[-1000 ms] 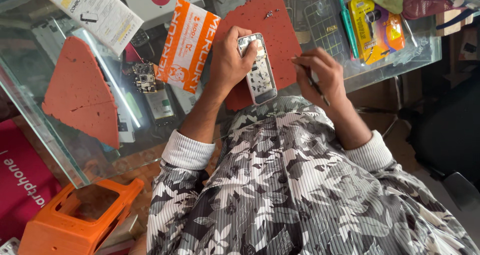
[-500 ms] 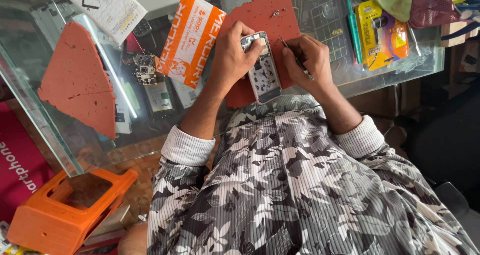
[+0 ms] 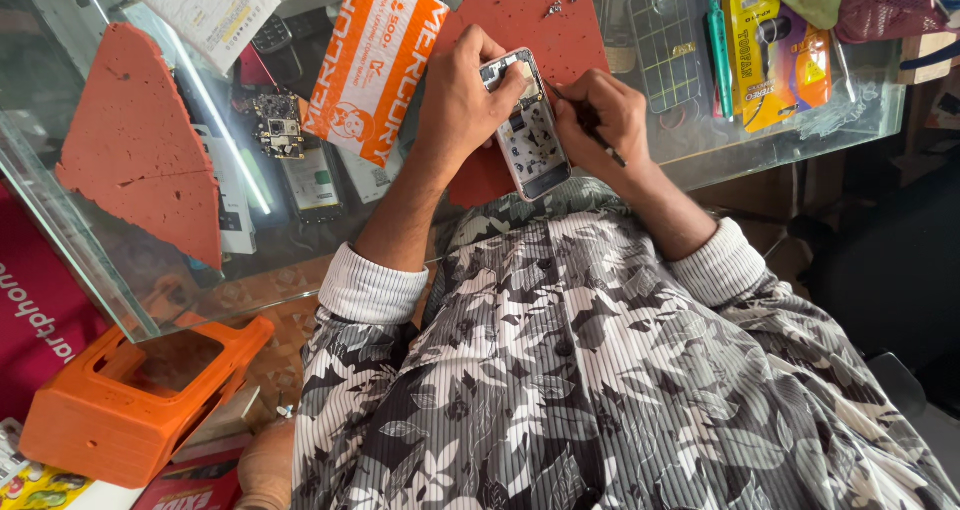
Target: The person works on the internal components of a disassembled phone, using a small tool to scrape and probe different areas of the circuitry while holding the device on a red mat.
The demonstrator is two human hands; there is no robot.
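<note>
A glass counter [image 3: 120,270] fills the upper part of the view, with phone parts visible on a shelf beneath its top. The opened phone [image 3: 528,130], back cover off and inner parts showing, serves as the landmark, held tilted just above the counter's near edge. Under and behind the phone lies a red rubber mat [image 3: 535,20]; a second, triangular red mat [image 3: 140,160] sits well to its left. An orange moulded stand [image 3: 120,410] rests lower left of the phone, off the counter. An orange and white packet [image 3: 375,60] lies just left of the phone, and a yellow blister pack [image 3: 775,55] lies to its right. The left hand [image 3: 460,100] wraps around the phone's left edge, fingers curled over its top. The right hand [image 3: 600,120] touches the phone's right edge, fingers pinched together on a thin dark tool [image 3: 585,125] whose tip meets the phone's upper part.
</note>
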